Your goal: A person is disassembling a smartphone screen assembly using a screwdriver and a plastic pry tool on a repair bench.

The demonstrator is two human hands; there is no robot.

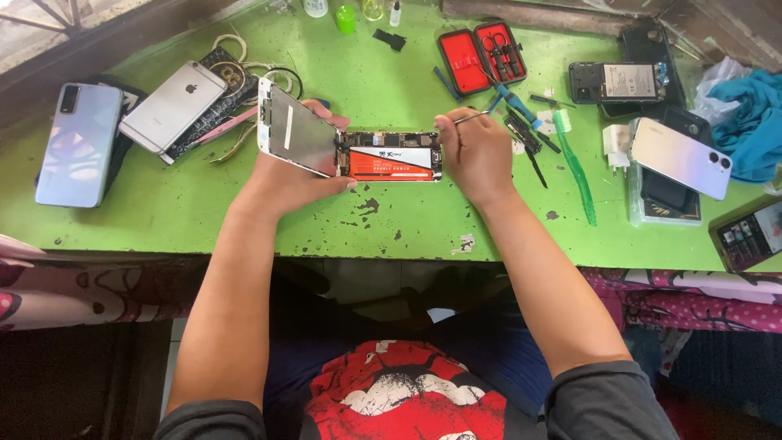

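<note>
Glass and thin metal make this opened phone (389, 156) light, stiff and easy to crack; it lies near the middle of the green tabletop (204, 208). My left hand (287, 175) is closed around the lifted white screen panel (295, 129), gripping its edges rather than the face. My right hand (476, 155) pinches slim tweezers (472, 119) by the phone's right end.
</note>
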